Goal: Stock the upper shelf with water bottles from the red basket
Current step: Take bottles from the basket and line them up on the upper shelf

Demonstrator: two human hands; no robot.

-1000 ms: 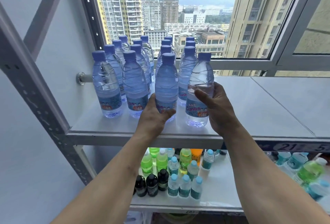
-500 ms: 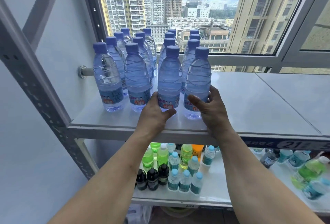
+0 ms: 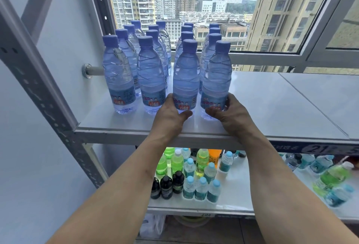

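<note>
Upper shelf (image 3: 272,107): white board on a grey steel frame, backed by an open window. Water bottles with blue caps stand upright on it in four files running back toward 12 o'clock, tightly grouped at the shelf's left part.

Left hand (image 3: 171,115): fingers wrapped round the base of the third front bottle (image 3: 186,80), thumb across its label at about 3 o'clock of the hand. Bottle upright, base on the shelf.

Right hand (image 3: 231,114): curled round the base of the fourth front bottle (image 3: 217,82), thumb on the label toward 9 o'clock, fingers behind. Bottle upright, just beside the third; cannot tell if the two touch.

Lower shelf (image 3: 237,191), at 6 o'clock: small green, orange, dark and teal-labelled drink bottles standing in rows. Red basket not in view.
</note>
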